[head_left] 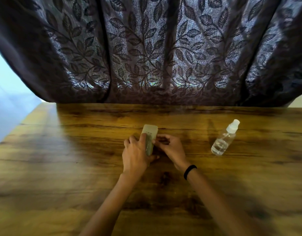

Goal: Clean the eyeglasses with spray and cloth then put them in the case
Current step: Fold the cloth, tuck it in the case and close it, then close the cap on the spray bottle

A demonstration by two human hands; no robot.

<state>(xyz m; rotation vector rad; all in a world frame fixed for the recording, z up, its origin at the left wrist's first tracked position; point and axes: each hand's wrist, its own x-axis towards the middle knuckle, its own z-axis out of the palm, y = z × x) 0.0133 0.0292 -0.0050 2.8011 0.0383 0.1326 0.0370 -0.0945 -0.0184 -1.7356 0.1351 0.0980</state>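
While left hand (135, 152) grips pale boxy case (150, 132) | right hand (171, 148) pinches its edge | clear spray bottle (223, 140) apart

- Only one camera was used, worn on the person's head.
- It looked forward and down, across the table (61, 167) toward the curtain (146, 48) at the far side.
- It sat near, just above the table's close edge, with a wide look.
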